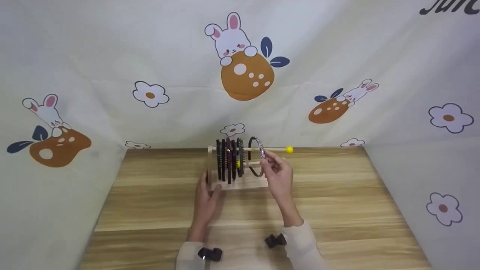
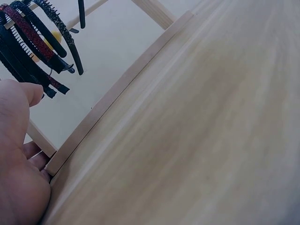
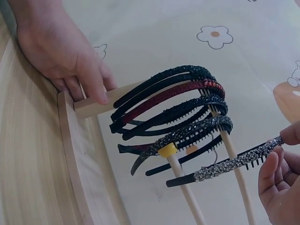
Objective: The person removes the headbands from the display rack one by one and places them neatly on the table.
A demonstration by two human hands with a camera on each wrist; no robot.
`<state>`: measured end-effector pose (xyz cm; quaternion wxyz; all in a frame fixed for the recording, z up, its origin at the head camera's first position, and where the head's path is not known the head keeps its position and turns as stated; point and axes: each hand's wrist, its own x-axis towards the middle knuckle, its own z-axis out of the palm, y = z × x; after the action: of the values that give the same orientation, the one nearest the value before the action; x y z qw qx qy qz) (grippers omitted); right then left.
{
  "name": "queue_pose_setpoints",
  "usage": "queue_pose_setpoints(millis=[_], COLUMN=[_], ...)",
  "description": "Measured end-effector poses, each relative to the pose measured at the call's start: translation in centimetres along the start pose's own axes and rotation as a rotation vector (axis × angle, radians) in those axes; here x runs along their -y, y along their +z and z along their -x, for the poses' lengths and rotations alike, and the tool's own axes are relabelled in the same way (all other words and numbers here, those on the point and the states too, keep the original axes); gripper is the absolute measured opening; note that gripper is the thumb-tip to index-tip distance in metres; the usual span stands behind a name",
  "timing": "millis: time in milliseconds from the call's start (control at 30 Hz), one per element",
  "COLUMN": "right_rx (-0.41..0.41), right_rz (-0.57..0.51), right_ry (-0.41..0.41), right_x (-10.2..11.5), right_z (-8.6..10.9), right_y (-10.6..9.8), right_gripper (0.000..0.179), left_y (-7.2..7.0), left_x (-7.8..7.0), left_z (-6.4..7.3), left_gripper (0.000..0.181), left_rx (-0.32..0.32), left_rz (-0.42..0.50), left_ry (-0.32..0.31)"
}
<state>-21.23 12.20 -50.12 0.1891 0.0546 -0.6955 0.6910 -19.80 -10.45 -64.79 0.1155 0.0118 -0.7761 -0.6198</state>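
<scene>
A wooden headband stand lies on the table with a long rod tipped by a yellow ball. Several dark headbands, one of them red, hang in a row on the rod near its left end. My left hand grips the stand's left end, thumb in front and the other fingers partly hidden behind the wood. Between thumb and fingers my right hand pinches a silver glittery headband, which loops around the rod, apart from the row.
The wood-grain table extends on both sides of the stand. Behind it rises a pale cloth backdrop printed with rabbits and flowers. A second, shorter rod with a yellow tip sits below the long one.
</scene>
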Motion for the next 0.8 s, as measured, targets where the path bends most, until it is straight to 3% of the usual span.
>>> queue_pose_setpoints(millis=[200,800], right_rx=[-0.003,-0.031], right_rz=[-0.001,-0.037], right_ry=[-0.007,-0.022], right_x=[0.3,1.2], right_z=[0.1,0.2], right_y=[-0.1,-0.7], right_gripper=[0.027,0.027], left_y=[-0.1,-0.2], left_x=[0.1,0.0], left_z=[-0.1,0.1], left_gripper=[0.078,0.078], left_rx=[0.004,0.004], left_rz=[0.01,-0.02], left_ry=[0.047,0.039])
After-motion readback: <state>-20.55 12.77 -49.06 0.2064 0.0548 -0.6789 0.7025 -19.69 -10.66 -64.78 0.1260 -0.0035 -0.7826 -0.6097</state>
